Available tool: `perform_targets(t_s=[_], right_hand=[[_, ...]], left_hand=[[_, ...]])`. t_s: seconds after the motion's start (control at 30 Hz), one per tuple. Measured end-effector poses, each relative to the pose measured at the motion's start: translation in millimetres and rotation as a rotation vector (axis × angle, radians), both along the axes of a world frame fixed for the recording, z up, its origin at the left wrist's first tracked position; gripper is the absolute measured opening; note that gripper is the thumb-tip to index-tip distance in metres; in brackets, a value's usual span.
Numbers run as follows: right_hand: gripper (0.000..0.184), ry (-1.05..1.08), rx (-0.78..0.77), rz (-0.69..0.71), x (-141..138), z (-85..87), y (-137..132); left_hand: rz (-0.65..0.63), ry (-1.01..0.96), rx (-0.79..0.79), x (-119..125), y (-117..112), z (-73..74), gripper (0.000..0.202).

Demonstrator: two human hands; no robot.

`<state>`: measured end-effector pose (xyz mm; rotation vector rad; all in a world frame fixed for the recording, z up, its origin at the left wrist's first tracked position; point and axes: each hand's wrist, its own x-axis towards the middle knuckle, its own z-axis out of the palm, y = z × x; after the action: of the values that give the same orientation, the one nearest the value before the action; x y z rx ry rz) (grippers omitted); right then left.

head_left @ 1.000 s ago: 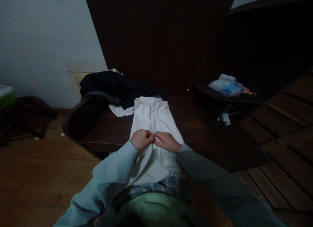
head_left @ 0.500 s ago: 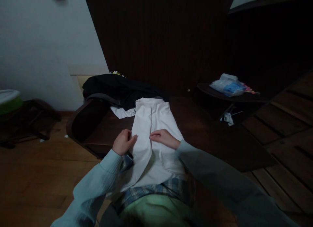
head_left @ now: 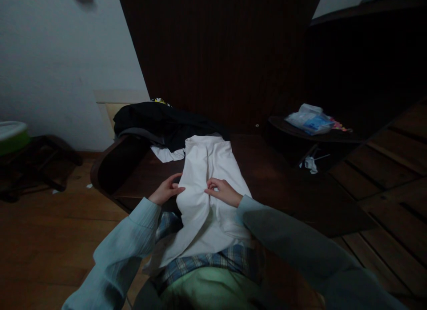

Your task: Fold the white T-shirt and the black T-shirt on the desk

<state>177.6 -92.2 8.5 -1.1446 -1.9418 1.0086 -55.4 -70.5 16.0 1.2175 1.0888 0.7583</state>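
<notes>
A white garment (head_left: 205,167) lies lengthwise on a dark wooden table (head_left: 267,176), its near end hanging toward my lap. My left hand (head_left: 166,191) grips the garment's left edge, thumb on top and fingers tucked under the fabric. My right hand (head_left: 223,191) pinches a fold of the cloth near its middle, fingers closed on it. The cloth bulges up between the two hands. Both arms wear pale long sleeves.
A heap of black clothing (head_left: 163,121) lies at the table's far end, with a white scrap (head_left: 166,153) under it. A side shelf holds a plastic bag (head_left: 308,118) at the right. A low stool with a green-rimmed basin (head_left: 11,134) stands far left on the wooden floor.
My hands were together, pinching the garment's middle. The left hand has moved out to the left edge and lifted the fabric; the right hand stayed near the centre, pinching again.
</notes>
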Motion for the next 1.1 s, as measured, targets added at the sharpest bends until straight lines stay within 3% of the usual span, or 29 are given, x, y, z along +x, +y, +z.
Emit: perform_targets(t_s=[0.17, 0.5, 0.6, 0.7, 0.87, 0.97, 1.1], right_hand=[[0.016, 0.047, -0.076, 0.073, 2, -0.2, 5], [0.018, 0.115, -0.102, -0.009, -2, -3.2, 4], [0.015, 0.103, -0.087, -0.021, -1, -4.2, 6], [0.015, 0.079, -0.067, -0.011, -1, -5.0, 6], [0.037, 0.113, -0.122, 0.060, -1, -1.0, 3], [0.041, 0.155, -0.171, 0.061, 0, 0.0, 3], [0.030, 0.223, -0.176, 0.079, 4, 0.7, 7]], left_hand=[[0.147, 0.038, 0.004, -3, 6, 1.6, 0.079], [0.259, 0.157, 0.148, 0, 9, -5.4, 0.063], [0.228, 0.170, 0.187, 1, 7, -6.1, 0.065], [0.115, 0.141, 0.161, -4, 3, -1.7, 0.069], [-0.125, 0.133, 0.093, -14, -2, 5.3, 0.081], [-0.102, 0.167, 0.120, -16, -1, 4.3, 0.081], [0.004, 0.178, 0.133, -13, 0, 2.0, 0.073]])
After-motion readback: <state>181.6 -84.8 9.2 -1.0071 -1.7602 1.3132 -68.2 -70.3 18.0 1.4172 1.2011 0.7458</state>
